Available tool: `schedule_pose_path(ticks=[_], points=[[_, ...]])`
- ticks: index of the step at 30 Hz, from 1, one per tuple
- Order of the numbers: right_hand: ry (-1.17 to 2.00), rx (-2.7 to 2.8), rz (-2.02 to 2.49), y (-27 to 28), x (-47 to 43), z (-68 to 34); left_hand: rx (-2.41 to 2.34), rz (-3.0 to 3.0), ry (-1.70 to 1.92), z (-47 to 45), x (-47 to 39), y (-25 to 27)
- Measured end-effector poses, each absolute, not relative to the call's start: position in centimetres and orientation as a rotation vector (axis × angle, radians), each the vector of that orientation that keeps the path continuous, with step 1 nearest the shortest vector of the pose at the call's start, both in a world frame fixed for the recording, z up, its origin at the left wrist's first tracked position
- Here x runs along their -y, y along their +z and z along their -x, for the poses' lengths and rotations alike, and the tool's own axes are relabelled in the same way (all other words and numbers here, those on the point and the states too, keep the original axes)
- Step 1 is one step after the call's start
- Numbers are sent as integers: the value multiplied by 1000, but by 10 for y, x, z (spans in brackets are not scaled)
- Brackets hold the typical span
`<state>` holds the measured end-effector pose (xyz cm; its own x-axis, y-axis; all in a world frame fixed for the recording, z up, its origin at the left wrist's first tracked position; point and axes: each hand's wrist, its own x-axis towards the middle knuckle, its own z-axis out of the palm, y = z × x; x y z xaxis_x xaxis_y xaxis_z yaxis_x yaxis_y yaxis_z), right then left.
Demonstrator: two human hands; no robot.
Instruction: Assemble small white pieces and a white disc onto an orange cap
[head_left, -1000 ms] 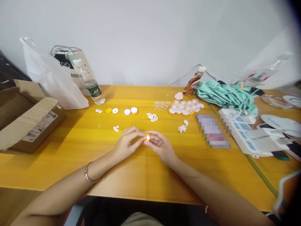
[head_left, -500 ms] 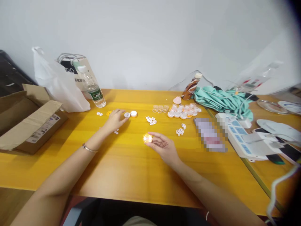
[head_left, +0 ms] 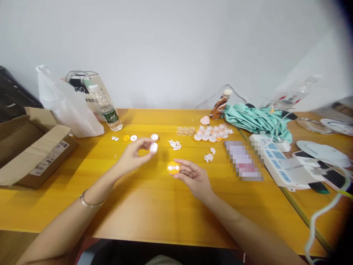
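Between the thumb and fingers of my left hand (head_left: 138, 152) is a small white disc (head_left: 153, 148), held above the table. My right hand (head_left: 194, 178) pinches a round orange piece (head_left: 174, 172) by its edge; white round spots show on its face. Just beyond my left hand sits a white-topped round stack (head_left: 154, 137). Farther left lie an orange ring (head_left: 126, 138) and a white ring (head_left: 134, 138), side by side. White openwork pieces (head_left: 175, 145) are heaped beyond my right hand, and a smaller group of white pieces (head_left: 209, 157) lies to its right.
Clear cups (head_left: 185, 131) and several orange-and-white round cases (head_left: 212, 133) stand at the back. A cardboard box (head_left: 52, 158) and water bottle (head_left: 111, 116) are on the left. A brown bottle (head_left: 220, 105), blurred phone (head_left: 244, 161) and power strip (head_left: 275, 162) occupy the right.
My left hand has come back from the parts at the rear left, toward me and the right, with a white disc in its fingers. My right hand still holds the orange piece.
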<state>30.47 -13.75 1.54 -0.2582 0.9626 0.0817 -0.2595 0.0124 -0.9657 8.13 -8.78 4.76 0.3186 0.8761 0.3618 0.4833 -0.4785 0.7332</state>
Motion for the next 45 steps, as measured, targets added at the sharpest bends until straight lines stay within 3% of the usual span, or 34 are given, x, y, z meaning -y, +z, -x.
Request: schedule_pose_path(ticks=[5,18,29,45], points=[[1482,1222,855,36,141,-303,-807,-1717,1096,-100,130,59],[1449,1422,907,87,135,-301,-576,-1678,1279,-102,134,65],[1220,1543,825,104,149,-301,-688,-2006,1259,-97,144,101],[1255,1574,823,99,151,-299,-827,-2609,1130,-97,147,111]])
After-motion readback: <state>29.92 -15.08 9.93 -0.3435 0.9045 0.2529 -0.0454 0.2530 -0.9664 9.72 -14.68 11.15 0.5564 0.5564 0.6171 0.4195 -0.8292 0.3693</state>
